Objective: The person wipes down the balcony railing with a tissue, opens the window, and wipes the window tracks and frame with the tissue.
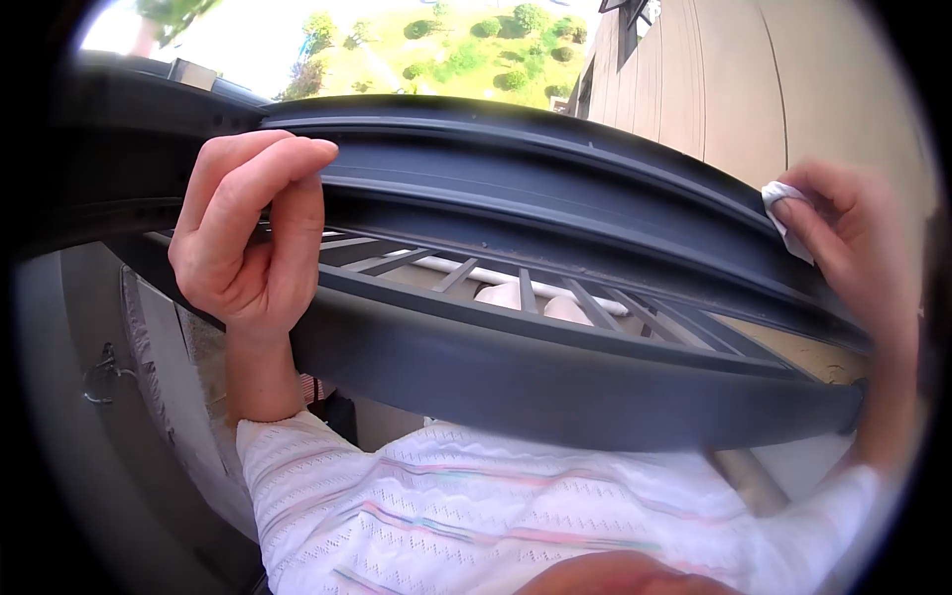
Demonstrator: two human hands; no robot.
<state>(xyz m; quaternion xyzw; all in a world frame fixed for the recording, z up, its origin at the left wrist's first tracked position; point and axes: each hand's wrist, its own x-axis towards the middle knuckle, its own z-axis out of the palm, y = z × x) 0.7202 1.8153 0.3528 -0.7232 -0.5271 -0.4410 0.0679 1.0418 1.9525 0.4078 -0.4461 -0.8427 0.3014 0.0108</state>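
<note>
At your far left, a smooth grey panel carries one shiny bent metal hook (pixel 99 375). Next comes your left hand (pixel 248 228), raised in front of the dark frame (pixel 535 178); its fingers curl over toward the thumb, tips close together, though you cannot tell whether they touch. The frame is smooth, dark and metal-looking, a long channelled bar that looks bowed through the lens, with raised ridges running its length and specks of dirt along its lower edge. A long run of it lies between your two hands, giving sideways room. Beyond its top edge, rounded green bushes (pixel 531 16) dot bright grass. Below it, a broad, flat-faced dark rail (pixel 555 392) crosses in front of your body, with several flat slats (pixel 527 291) and open gaps behind; one white pipe (pixel 476 274) and two pale rounded shapes show through. Your white knit shirt (pixel 446 496), with openwork zigzags and thin coloured stripes, sits close under the rail. At the right, your right hand (pixel 843 223), slightly blurred, pinches one crumpled white cloth (pixel 781 203) between thumb and fingers, beside the frame's upper edge. Behind it rises a smooth beige wall (pixel 734 79) with thin seams.
</note>
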